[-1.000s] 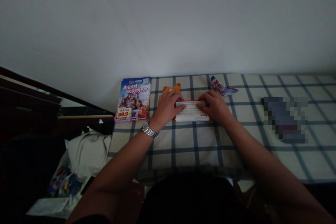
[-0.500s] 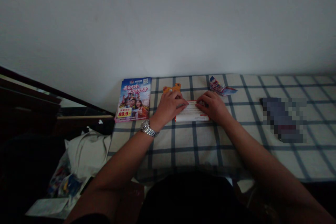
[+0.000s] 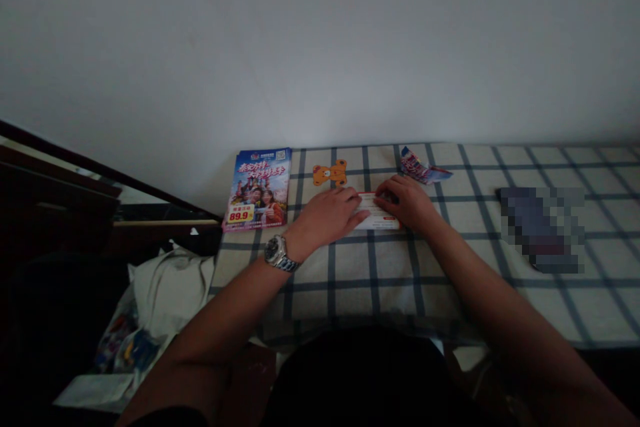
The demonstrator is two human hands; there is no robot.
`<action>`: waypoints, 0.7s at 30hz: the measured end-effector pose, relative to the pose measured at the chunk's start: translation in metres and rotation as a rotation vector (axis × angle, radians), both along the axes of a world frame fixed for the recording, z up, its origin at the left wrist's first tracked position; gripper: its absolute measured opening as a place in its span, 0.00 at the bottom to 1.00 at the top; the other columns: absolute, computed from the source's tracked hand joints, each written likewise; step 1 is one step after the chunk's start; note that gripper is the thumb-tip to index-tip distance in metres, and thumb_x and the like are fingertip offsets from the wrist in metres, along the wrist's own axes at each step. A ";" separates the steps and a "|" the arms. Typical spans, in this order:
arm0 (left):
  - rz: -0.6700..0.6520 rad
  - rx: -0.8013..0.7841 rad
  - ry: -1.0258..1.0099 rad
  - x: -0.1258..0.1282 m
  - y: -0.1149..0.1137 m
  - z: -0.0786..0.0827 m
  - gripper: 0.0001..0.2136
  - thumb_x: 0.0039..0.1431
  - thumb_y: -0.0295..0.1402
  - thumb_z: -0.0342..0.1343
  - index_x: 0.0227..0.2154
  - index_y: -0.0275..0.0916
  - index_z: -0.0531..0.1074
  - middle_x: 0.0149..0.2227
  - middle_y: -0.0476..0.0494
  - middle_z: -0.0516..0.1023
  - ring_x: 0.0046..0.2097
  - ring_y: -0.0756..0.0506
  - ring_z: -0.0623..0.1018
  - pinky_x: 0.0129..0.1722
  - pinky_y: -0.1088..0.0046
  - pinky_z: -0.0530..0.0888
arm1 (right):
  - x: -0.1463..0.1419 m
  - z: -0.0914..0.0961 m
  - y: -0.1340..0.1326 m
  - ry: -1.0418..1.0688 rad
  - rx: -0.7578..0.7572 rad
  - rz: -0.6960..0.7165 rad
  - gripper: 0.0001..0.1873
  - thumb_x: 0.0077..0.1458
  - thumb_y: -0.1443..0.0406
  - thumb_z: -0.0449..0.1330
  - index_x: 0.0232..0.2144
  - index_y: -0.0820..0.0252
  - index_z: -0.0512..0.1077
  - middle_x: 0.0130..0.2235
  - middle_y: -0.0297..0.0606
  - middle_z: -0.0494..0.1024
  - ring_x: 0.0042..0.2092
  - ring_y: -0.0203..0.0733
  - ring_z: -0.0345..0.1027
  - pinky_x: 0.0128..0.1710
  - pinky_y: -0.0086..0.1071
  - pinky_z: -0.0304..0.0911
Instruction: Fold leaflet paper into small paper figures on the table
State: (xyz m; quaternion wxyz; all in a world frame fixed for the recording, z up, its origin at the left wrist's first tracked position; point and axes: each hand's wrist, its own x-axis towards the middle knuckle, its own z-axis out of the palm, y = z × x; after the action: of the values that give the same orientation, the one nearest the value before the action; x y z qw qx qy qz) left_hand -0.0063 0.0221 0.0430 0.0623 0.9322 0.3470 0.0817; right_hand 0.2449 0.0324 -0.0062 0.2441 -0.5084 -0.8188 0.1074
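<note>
A white sheet of printed paper with red edges, seemingly folded, lies flat on the checked cloth in front of me. Over its left part rests my left hand, fingers stretched out and thumb apart, covering that end. My right hand has its fingers curled, with thumb and fingertips pinching the upper right edge of the paper. Just beyond my left hand is a flat orange cartoon bear. A folded colourful paper piece stands behind my right hand.
A stack of colourful flyers sits at the table's left end. To the right lies a dark, pixelated phone-like object. The checked tablecloth runs along a pale wall. White bags are down at the lower left.
My left hand has shifted down and flattened over the paper's left part, uncovering the bear. My right hand has stayed nearly in place at the paper's upper right.
</note>
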 end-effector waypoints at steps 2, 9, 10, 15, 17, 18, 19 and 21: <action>0.008 0.019 -0.003 0.003 -0.008 -0.001 0.21 0.77 0.45 0.43 0.60 0.41 0.73 0.54 0.38 0.76 0.53 0.38 0.77 0.51 0.59 0.75 | 0.000 -0.001 0.000 0.004 0.001 0.004 0.05 0.63 0.62 0.65 0.39 0.56 0.78 0.37 0.39 0.77 0.39 0.48 0.69 0.42 0.40 0.62; 0.030 0.036 -0.039 0.004 -0.021 -0.008 0.19 0.77 0.42 0.44 0.62 0.43 0.71 0.64 0.39 0.70 0.62 0.37 0.72 0.62 0.56 0.70 | 0.000 -0.002 -0.002 0.025 0.014 0.001 0.06 0.64 0.61 0.64 0.39 0.57 0.78 0.37 0.40 0.77 0.40 0.49 0.70 0.43 0.41 0.62; 0.027 0.030 -0.048 0.003 -0.022 -0.009 0.20 0.77 0.42 0.44 0.63 0.43 0.70 0.65 0.39 0.70 0.63 0.38 0.71 0.63 0.56 0.69 | 0.000 -0.002 -0.003 0.024 0.016 -0.001 0.06 0.64 0.61 0.64 0.39 0.57 0.78 0.37 0.40 0.77 0.40 0.49 0.69 0.43 0.41 0.63; 0.027 0.017 -0.072 -0.001 -0.023 -0.015 0.20 0.78 0.40 0.42 0.65 0.43 0.68 0.67 0.41 0.69 0.66 0.39 0.68 0.67 0.55 0.67 | 0.002 0.002 -0.002 0.031 0.025 0.013 0.07 0.66 0.61 0.62 0.40 0.57 0.79 0.38 0.41 0.78 0.41 0.49 0.71 0.44 0.42 0.65; 0.029 0.019 -0.080 -0.001 -0.024 -0.018 0.20 0.78 0.39 0.42 0.65 0.43 0.68 0.68 0.41 0.68 0.67 0.39 0.68 0.67 0.55 0.67 | 0.002 0.008 -0.004 0.064 0.030 0.019 0.09 0.68 0.61 0.60 0.41 0.57 0.79 0.40 0.42 0.80 0.43 0.50 0.73 0.47 0.43 0.66; 0.030 0.019 -0.085 -0.001 -0.024 -0.019 0.20 0.78 0.39 0.42 0.65 0.43 0.68 0.68 0.41 0.68 0.67 0.39 0.68 0.67 0.55 0.67 | 0.001 0.011 -0.006 0.071 0.033 0.012 0.09 0.68 0.61 0.59 0.42 0.56 0.79 0.41 0.42 0.80 0.45 0.50 0.73 0.49 0.44 0.67; 0.031 0.019 -0.090 -0.001 -0.024 -0.020 0.20 0.78 0.38 0.42 0.65 0.44 0.68 0.68 0.41 0.68 0.67 0.39 0.68 0.68 0.54 0.67 | 0.001 0.015 -0.010 0.081 0.045 0.003 0.10 0.68 0.61 0.58 0.42 0.56 0.79 0.41 0.43 0.80 0.45 0.51 0.74 0.49 0.45 0.68; 0.037 0.016 -0.098 0.000 -0.024 -0.021 0.20 0.78 0.38 0.41 0.66 0.44 0.67 0.68 0.41 0.68 0.67 0.40 0.67 0.68 0.54 0.66 | -0.003 0.022 -0.019 0.099 0.030 0.032 0.10 0.69 0.61 0.58 0.44 0.56 0.79 0.44 0.44 0.81 0.47 0.51 0.76 0.50 0.45 0.70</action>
State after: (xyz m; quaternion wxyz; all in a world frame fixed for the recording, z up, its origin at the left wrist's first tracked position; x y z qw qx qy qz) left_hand -0.0067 -0.0021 0.0217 0.0703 0.9210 0.3598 0.1313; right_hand 0.2424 0.0138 0.0154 0.2902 -0.4854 -0.8153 0.1243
